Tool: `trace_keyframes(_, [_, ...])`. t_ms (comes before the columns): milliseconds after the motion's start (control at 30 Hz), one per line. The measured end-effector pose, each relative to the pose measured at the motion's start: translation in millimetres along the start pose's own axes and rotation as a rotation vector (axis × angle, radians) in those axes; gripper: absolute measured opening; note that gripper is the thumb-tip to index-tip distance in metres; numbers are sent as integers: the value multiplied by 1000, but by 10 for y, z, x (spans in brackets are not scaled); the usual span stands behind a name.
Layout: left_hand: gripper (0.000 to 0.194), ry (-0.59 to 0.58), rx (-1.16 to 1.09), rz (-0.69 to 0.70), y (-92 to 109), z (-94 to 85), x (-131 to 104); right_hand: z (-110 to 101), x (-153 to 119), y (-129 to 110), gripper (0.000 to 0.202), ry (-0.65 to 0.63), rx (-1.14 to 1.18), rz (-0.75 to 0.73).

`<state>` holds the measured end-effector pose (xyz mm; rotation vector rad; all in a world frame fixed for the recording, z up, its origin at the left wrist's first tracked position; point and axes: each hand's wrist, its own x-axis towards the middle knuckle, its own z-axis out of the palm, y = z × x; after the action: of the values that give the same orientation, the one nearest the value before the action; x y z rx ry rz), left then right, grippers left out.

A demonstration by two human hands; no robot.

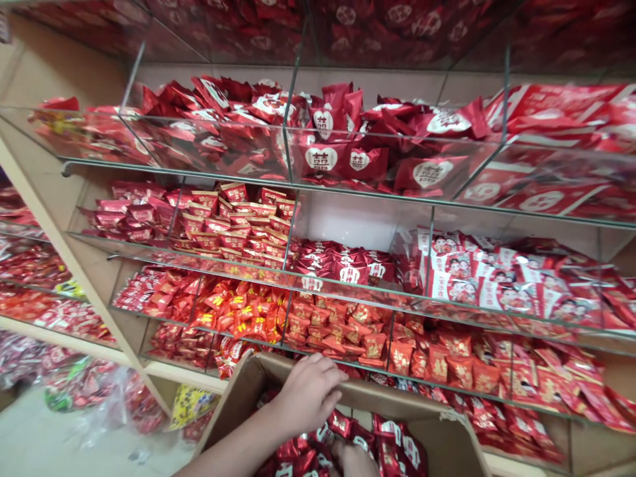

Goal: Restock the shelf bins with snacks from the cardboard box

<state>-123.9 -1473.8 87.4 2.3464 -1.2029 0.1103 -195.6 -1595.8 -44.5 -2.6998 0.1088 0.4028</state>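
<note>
A cardboard box stands at the bottom of the view with dark red foil packets inside, printed in white. My left hand is over the box by its far wall, back of the hand up. Its fingers are loosely bent and a little apart, with nothing seen in them. Lower down, my right hand reaches in among the packets. Its fingers are hidden there, so any grip on a packet does not show.
Glass-fronted shelves hold heaps of red packets: heart-marked ones up high, white-and-red ones at right, orange-red ones lower down. A wooden upright divides the shelving. Bagged goods lie on the floor at left, near a yellow packet.
</note>
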Motion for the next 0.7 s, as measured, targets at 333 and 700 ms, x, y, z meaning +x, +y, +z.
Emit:
trace_keyframes(333, [29,90,-965,-217,25,-162,125,-1384,-445,-230,22,382,617,-396])
trace_keyframes(700, [27,168,-1226,-451,42,-2,193,-1215,-147,-140,26,397,1245,-251])
